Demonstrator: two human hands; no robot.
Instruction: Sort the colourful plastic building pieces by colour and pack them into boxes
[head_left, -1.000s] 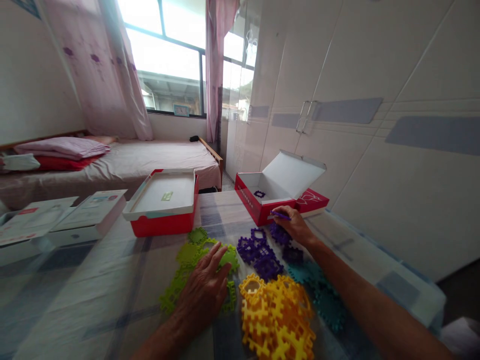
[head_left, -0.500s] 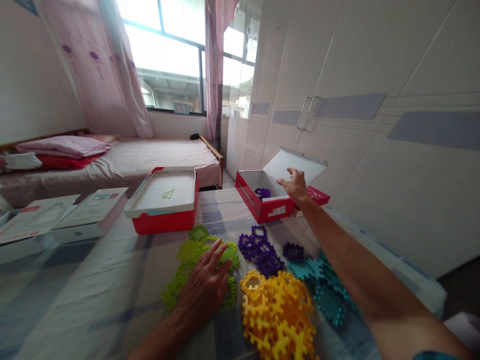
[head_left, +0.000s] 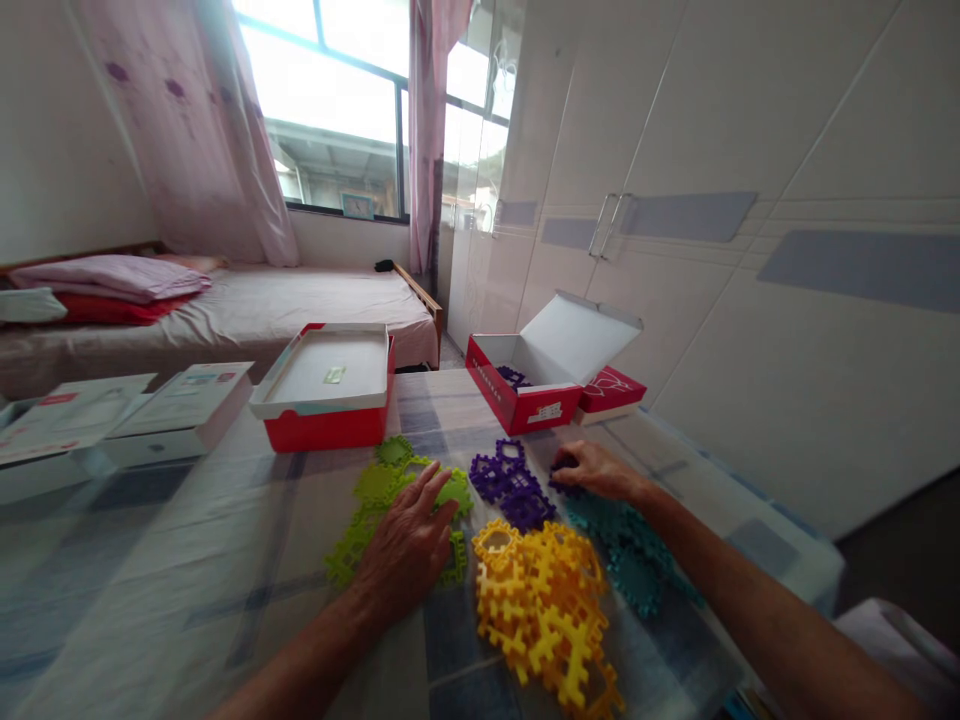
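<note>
The single purple interlocking plastic tile [head_left: 561, 466] lies on the table [head_left: 187, 560] right of centre in the frame, mostly covered by the right hand [head_left: 598, 470]. The fingers [head_left: 576, 458] of that hand are bent down over the tile and touch it. Whether they are clamped on it cannot be determined.

Just to the left of it lies a group of purple tiles [head_left: 511, 485]. Teal tiles [head_left: 630, 550] lie below the right hand, and a heap of yellow tiles [head_left: 547, 600] lies at lower centre.

The left hand [head_left: 405, 550] rests palm down on the lime green tiles [head_left: 375, 485], fingers apart and extended, holding nothing.

Above the purple group stands an open red cardboard box [head_left: 525, 405] with a raised white lid. More purple tiles [head_left: 514, 377] lie inside it. A second red box [head_left: 330, 425] with a white tray stands at centre left.
</note>
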